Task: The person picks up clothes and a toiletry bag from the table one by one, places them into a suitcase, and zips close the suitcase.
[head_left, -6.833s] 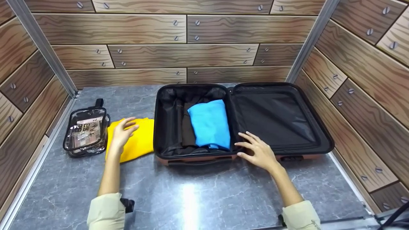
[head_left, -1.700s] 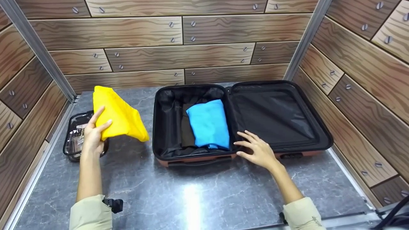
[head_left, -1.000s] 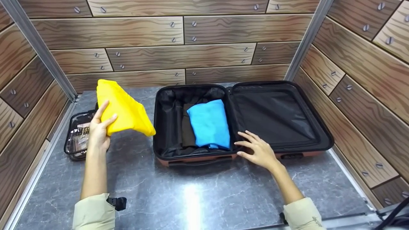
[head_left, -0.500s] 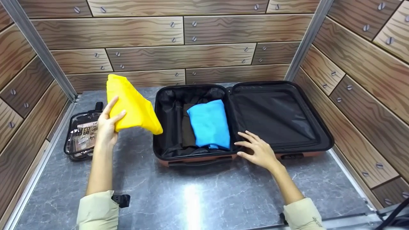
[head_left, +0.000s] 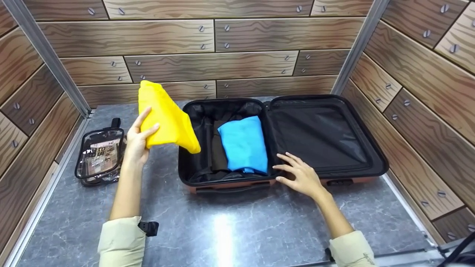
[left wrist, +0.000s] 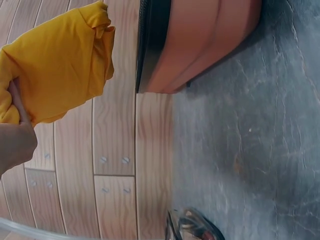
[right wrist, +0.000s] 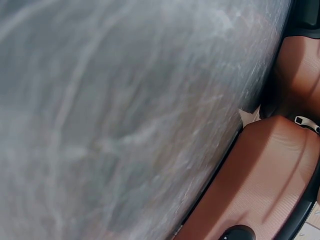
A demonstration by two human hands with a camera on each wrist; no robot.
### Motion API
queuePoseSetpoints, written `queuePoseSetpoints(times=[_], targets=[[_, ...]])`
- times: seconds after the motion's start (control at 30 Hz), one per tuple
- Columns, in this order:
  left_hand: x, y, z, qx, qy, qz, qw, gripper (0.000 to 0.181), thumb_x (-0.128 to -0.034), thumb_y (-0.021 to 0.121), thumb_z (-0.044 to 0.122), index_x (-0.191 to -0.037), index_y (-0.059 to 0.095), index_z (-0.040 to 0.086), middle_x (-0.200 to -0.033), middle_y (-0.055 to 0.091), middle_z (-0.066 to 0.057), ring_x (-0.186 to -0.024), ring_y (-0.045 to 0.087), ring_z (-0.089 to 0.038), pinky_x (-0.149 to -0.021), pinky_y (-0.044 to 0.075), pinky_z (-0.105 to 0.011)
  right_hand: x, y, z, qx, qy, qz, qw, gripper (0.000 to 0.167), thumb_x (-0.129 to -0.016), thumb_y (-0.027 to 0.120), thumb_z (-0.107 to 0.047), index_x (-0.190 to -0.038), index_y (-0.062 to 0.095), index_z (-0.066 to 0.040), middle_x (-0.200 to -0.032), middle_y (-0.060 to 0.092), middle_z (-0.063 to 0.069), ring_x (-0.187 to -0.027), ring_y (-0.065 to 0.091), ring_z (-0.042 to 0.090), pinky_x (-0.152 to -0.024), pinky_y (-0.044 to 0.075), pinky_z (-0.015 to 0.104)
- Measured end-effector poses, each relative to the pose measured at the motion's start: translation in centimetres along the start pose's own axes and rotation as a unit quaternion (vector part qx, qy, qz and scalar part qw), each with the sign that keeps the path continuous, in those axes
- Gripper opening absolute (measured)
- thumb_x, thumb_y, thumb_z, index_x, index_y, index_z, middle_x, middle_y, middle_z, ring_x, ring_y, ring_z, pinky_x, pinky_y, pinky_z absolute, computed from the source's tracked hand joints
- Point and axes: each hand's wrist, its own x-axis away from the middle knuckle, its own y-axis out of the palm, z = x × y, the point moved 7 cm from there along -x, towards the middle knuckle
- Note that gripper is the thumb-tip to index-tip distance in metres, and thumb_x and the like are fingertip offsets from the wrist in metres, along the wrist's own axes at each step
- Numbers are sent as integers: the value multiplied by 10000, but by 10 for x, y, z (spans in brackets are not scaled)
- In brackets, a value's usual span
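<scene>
In the head view the left hand (head_left: pixel 138 142) pinches a folded yellow cloth (head_left: pixel 167 118) by its left edge, raised above the table; the cloth's lower right corner overlaps the suitcase's left rim. The left wrist view shows the yellow cloth (left wrist: pixel 65 65) gripped by the left hand (left wrist: pixel 17 142), beside the suitcase's side (left wrist: pixel 195 45). An open suitcase (head_left: pixel 226 182) holds a blue folded cloth (head_left: pixel 243 142) lying partly over a dark brown one (head_left: pixel 219 152). The right hand (head_left: pixel 300 176), fingers spread, is at the suitcase's front edge near the hinge; whether it touches is unclear.
A clear zip pouch (head_left: pixel 100 155) with printed items inside lies at the left of the grey marbled table (head_left: pixel 185 230). The suitcase's black-lined lid (head_left: pixel 319 133) lies open to the right. Wood-patterned walls (head_left: pixel 148 35) enclose the back and sides.
The left hand has lifted the yellow cloth off the table and, in the latest frames, carried it rightward to the suitcase's left rim. The pouch is more visible. The right hand has stayed in place.
</scene>
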Motion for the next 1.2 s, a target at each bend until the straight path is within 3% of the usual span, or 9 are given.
queuePoseSetpoints(times=[0.2, 0.47, 0.77, 1.2], targets=[[-1, 10, -7, -85, -25, -82, 9999, 535, -853, 556, -105, -1327, 501, 136, -1261, 433, -157, -959, 596, -234, -792, 489, -340, 0, 0, 1, 21, -38, 5, 10000, 358, -826, 617, -485, -1125, 664, -293, -1367, 448, -49, -1285, 339, 219, -812, 460, 457], [-2, 23, -21, 10, -127, -218, 9997, 481, -847, 565, -108, -1234, 601, 175, -1239, 448, -163, -963, 586, -236, -799, 491, -358, 0, 0, 2, 31, 130, -112, 9998, 361, -838, 597, -498, -1141, 654, -309, -1382, 427, -68, -1298, 316, 203, -791, 466, 470], [-5, 36, -39, -52, -250, -263, 9993, 566, -853, 545, -121, -1373, 430, 70, -1256, 447, -148, -995, 559, -230, -816, 487, -350, 1, 2, 2, 45, 133, -139, 9998, 364, -838, 596, -497, -1146, 651, -310, -1386, 421, -68, -1302, 309, 191, -735, 489, 424], [-9, 59, -63, 22, -332, -489, 9983, 562, -856, 536, -123, -1376, 415, 51, -1259, 440, -163, -964, 563, -227, -800, 498, -348, 1, 1, 1, 34, 95, -115, 9999, 364, -838, 599, -494, -1139, 657, -299, -1383, 428, -56, -1299, 313, 199, -765, 481, 443]])
